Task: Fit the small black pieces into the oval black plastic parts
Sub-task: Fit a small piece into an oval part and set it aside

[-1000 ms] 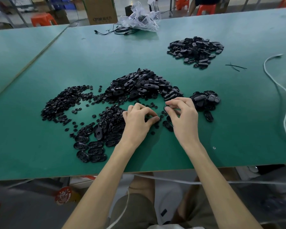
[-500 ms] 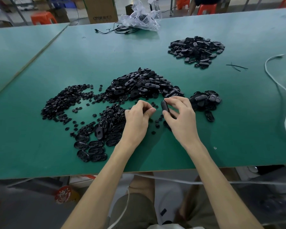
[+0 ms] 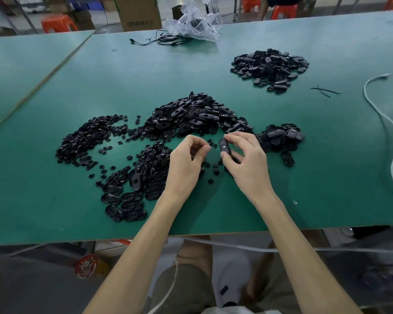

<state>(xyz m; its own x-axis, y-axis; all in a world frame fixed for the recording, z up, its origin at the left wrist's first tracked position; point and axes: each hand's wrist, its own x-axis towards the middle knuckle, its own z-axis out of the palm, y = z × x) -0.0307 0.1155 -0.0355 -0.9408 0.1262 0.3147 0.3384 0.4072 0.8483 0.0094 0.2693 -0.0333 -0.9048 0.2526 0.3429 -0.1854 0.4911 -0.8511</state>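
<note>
My right hand [image 3: 247, 164] holds one oval black part [image 3: 224, 146] upright between thumb and fingers, just above the green table [image 3: 327, 177]. My left hand [image 3: 186, 164] is close to its left, with curled fingertips pinching a small black piece that is mostly hidden. Behind my hands is a heap of oval parts [image 3: 197, 114]. Small black pieces [image 3: 89, 139] are spread out at the left and scattered under my hands. More oval parts [image 3: 125, 200] lie in rows at the front left.
A small heap of ovals [image 3: 279, 137] lies right of my right hand, and a larger one [image 3: 270, 66] at the far right. A white cable [image 3: 390, 123] snakes along the right side. A plastic bag [image 3: 193, 21] and black wires [image 3: 159, 39] lie at the back.
My right hand has lifted an oval part off the table and turned it upright. My left hand has risen with its fingertips pinched together, and the two hands have drawn slightly apart.
</note>
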